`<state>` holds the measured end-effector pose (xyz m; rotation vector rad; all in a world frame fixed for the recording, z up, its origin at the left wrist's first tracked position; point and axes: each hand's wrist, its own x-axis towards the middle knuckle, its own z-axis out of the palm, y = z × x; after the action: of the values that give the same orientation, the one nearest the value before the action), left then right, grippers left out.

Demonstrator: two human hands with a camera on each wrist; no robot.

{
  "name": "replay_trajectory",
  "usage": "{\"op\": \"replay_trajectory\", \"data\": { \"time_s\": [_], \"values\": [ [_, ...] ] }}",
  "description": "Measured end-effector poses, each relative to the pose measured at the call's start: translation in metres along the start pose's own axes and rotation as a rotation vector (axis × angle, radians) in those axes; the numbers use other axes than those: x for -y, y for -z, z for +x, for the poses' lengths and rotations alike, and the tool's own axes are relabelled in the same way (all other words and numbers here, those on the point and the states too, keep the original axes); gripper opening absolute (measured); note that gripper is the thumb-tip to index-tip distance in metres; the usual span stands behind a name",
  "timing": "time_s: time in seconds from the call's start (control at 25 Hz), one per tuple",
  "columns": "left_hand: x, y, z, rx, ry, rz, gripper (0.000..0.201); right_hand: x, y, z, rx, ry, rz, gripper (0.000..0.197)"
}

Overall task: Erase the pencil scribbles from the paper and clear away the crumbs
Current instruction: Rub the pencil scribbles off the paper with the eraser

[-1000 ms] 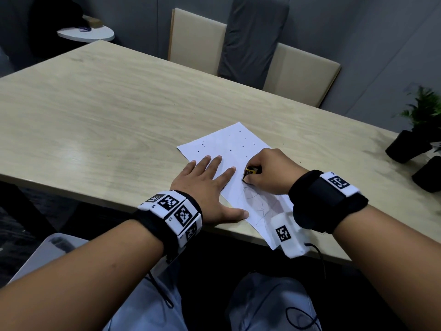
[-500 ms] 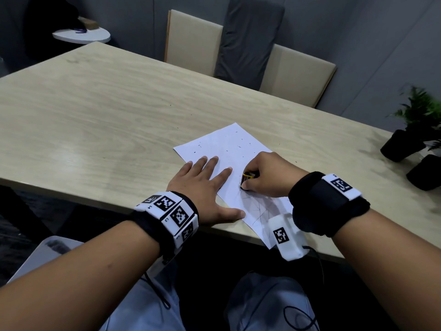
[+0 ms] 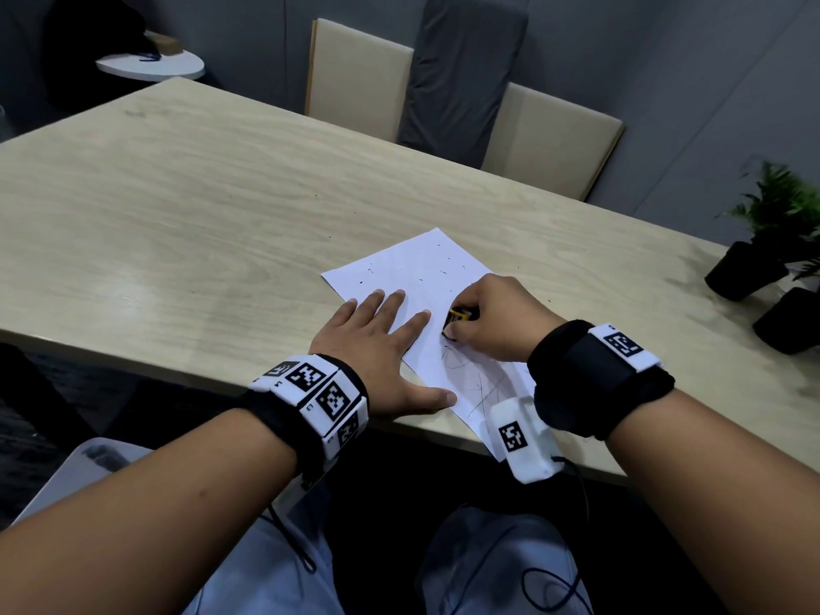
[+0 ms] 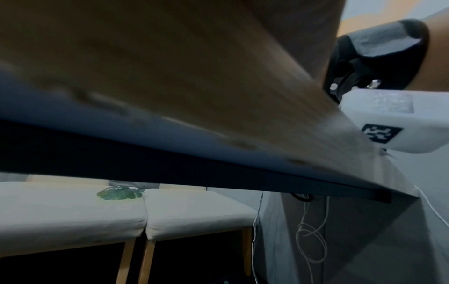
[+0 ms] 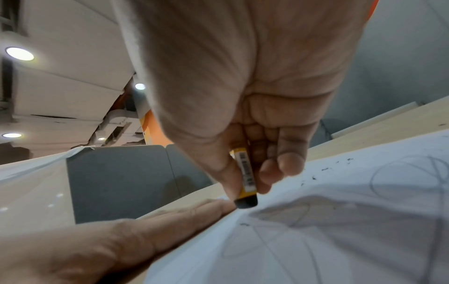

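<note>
A white sheet of paper (image 3: 412, 268) lies on the wooden table (image 3: 177, 206) near its front edge. Pencil scribbles (image 3: 470, 375) cover its near part; dark eraser crumbs (image 3: 443, 272) dot the far part. My right hand (image 3: 492, 324) pinches a black eraser in a yellow sleeve (image 3: 459, 313) and presses its black tip (image 5: 245, 203) onto the paper (image 5: 316, 240), just above the scribbles (image 5: 401, 176). My left hand (image 3: 377, 344) lies flat, fingers spread, holding down the sheet's left edge. In the right wrist view, the left hand's fingers (image 5: 170, 217) lie beside the eraser tip.
Two beige chairs (image 3: 550, 139) with a grey cloth (image 3: 461, 68) draped over them stand behind the table. Black plant pots (image 3: 750, 268) stand at the table's right end. A small white round table (image 3: 151, 64) is at the far left. A few crumbs (image 5: 325, 169) lie beside the hand.
The right hand with the eraser has slid slightly nearer along the paper toward the scribbles. The left hand stays flat on the sheet.
</note>
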<state>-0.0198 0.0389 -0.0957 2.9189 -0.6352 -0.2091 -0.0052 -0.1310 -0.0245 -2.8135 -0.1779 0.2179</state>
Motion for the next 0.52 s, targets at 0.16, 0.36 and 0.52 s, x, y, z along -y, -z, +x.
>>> {"op": "replay_trajectory", "data": {
  "time_s": [0.16, 0.36, 0.52],
  "values": [
    [-0.0004, 0.0003, 0.0006, 0.0, 0.001, 0.001, 0.11, -0.0011, -0.0061, -0.0023, -0.006, -0.009, -0.013, 0.021],
    [-0.0001, -0.0004, 0.0003, -0.005, 0.005, -0.002, 0.11, 0.0012, -0.0001, 0.0, 0.004, 0.013, -0.006, 0.019],
    [-0.0003, -0.0006, 0.0008, -0.008, 0.0, 0.002, 0.111, 0.0003, -0.0088, -0.0031, -0.02, 0.004, 0.0, 0.022]
  ]
}}
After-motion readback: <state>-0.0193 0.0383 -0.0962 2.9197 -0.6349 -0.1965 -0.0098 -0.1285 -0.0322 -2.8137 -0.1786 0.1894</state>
